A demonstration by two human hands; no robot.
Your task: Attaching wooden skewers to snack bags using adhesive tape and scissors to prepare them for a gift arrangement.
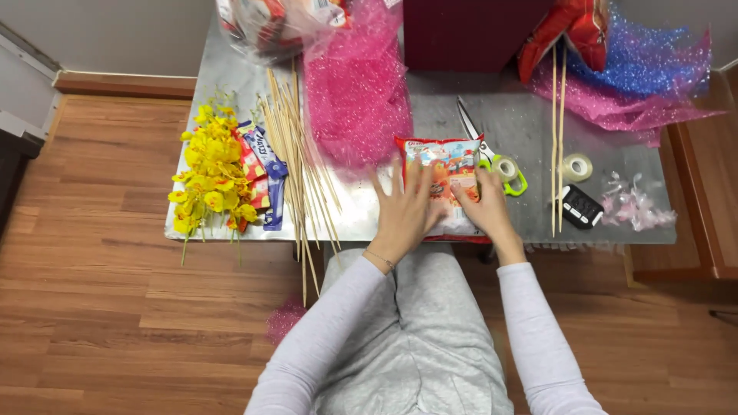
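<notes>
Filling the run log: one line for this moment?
left hand: flat on snack packet | right hand: on packet | scissors: beside | skewers: left

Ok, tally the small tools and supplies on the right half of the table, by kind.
Scissors: 1
Tape roll: 1
Long skewers: 2
Black device: 1
Snack packet under both hands: 1
Total: 6

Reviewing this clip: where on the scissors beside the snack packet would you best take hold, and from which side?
Probably by the green handle loops, coming from the near edge. The scissors lie flat, blades pointing away, loops just beyond the right hand beside the snack packet.
</notes>
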